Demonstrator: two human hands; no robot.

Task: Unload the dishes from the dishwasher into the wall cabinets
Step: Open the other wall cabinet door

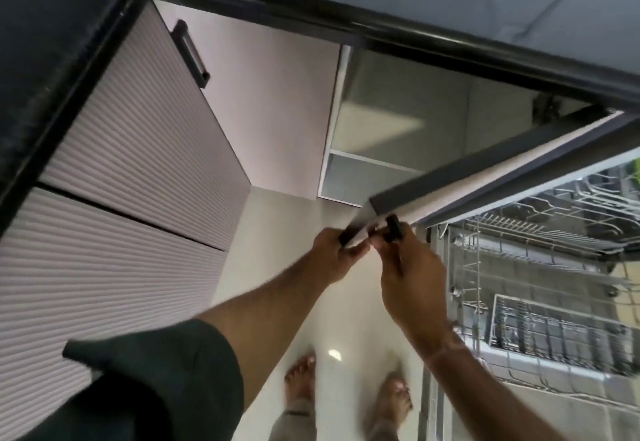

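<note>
A dark sleeve [156, 388] covers the left arm. Both hands meet at the near corner of the dishwasher door [485, 177], where the left hand [332, 252] curls its fingers round the door's edge and the right hand [410, 269] grips the black handle [393, 228] just beside it. Right of the hands lie the dishwasher's cutlery basket [554, 333] and upper wire rack [540, 224], with bare feet [300, 376] on the pale floor [277, 232] below, and ribbed cabinet fronts [138, 135] sit under the black counter [52, 59] at the left.
</note>
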